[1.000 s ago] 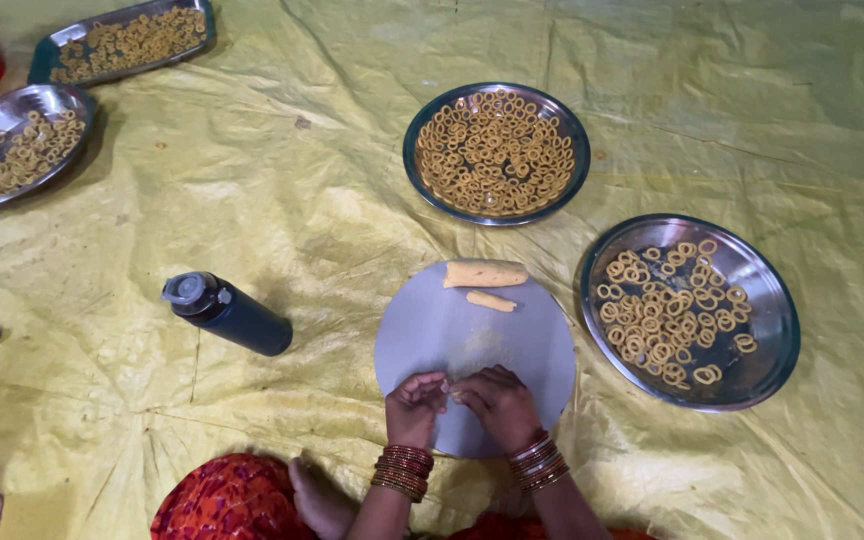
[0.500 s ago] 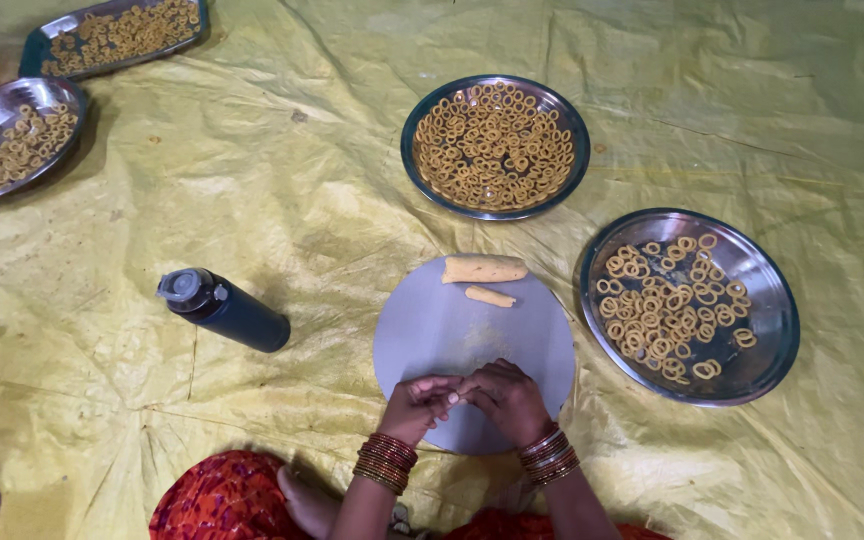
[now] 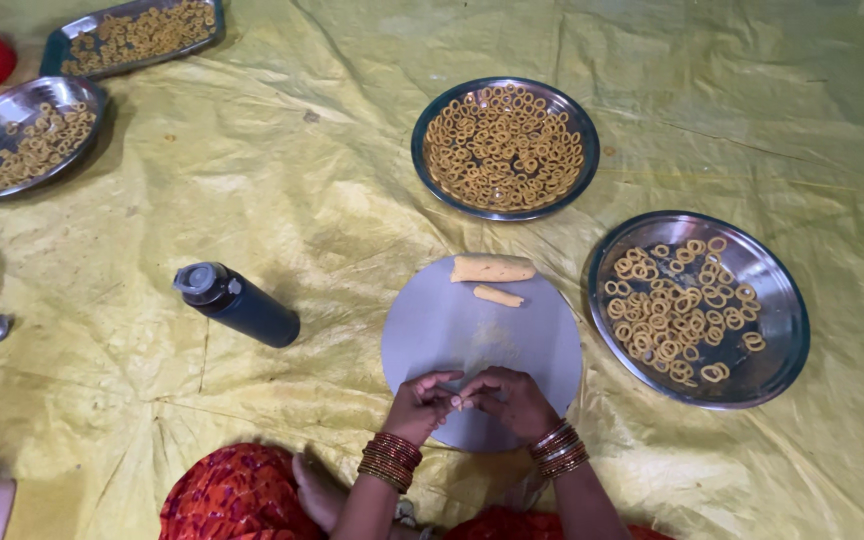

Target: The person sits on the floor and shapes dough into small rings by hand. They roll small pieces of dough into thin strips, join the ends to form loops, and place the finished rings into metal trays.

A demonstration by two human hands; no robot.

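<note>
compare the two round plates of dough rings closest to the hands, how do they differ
The far round plate is packed nearly edge to edge with rings; the near round plate holds fewer, with bare metal along its right side. The far one lies beyond the grey board, the near one to the board's right, closer to the right hand. Both are steel and rest on the yellow sheet.

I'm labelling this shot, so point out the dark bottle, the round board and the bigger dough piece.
dark bottle [image 3: 242, 305]: head view, middle of its body.
round board [image 3: 432, 330]: head view, bare left part.
bigger dough piece [image 3: 492, 268]: head view, its middle.
</note>
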